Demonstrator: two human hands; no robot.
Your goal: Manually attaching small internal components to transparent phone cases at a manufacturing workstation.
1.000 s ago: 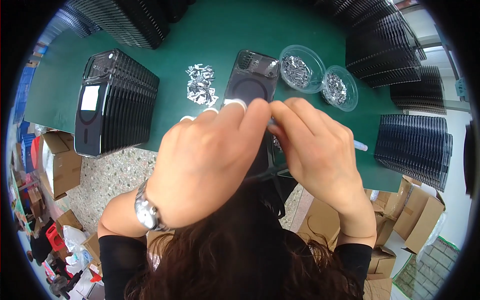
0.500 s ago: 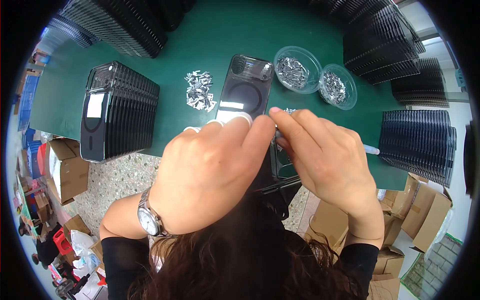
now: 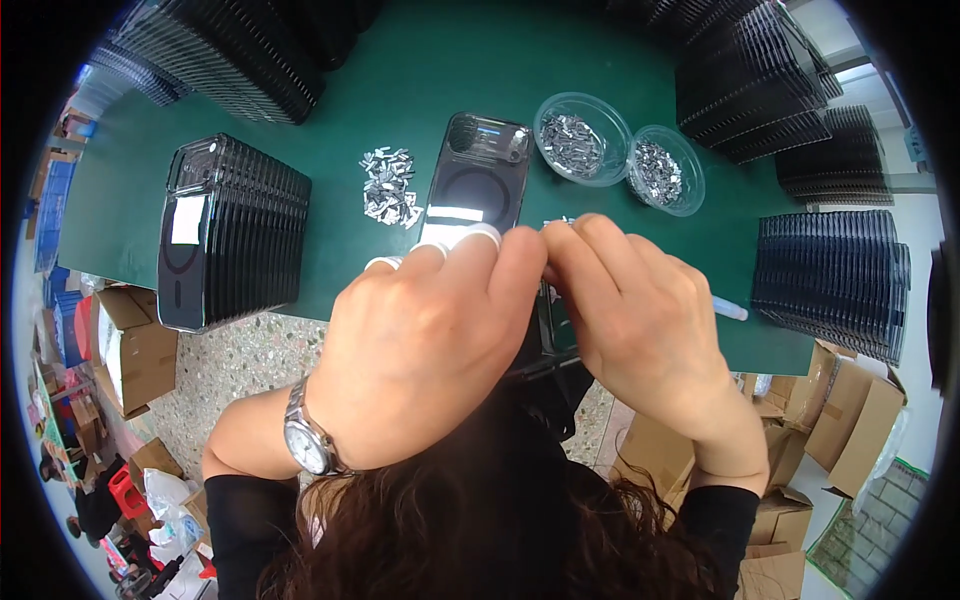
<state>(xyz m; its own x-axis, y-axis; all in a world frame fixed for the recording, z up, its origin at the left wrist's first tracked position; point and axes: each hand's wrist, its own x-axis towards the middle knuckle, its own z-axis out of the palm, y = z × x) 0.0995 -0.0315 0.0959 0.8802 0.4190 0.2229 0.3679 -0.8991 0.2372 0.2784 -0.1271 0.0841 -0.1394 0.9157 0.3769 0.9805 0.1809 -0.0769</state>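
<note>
My left hand (image 3: pixel 430 315), with white finger covers on several fingers and a watch at the wrist, is curled closed. Its thumb side meets the fingertips of my right hand (image 3: pixel 640 310), which are pinched together. Whatever the fingers hold is hidden behind the hands. Below them shows part of a dark, glossy-edged object (image 3: pixel 560 334), too covered to name. A smoky see-through phone case (image 3: pixel 477 188) with a dark ring lies flat just beyond my left fingers. Left of it is a loose pile of small silver and dark pieces (image 3: pixel 389 187).
Two clear round tubs (image 3: pixel 583 138) (image 3: pixel 666 170) hold more small pieces. A stack of phone cases (image 3: pixel 240 235) stands at left; dark stacks (image 3: pixel 825 285) line the right and far edges. A pale pen-like tube (image 3: pixel 730 308) lies beyond my right hand. Cardboard boxes (image 3: pixel 850 420) sit below.
The fingertips of both hands have drawn closer together and the right hand has shifted slightly left. The table's things sit a little further left in the view.
</note>
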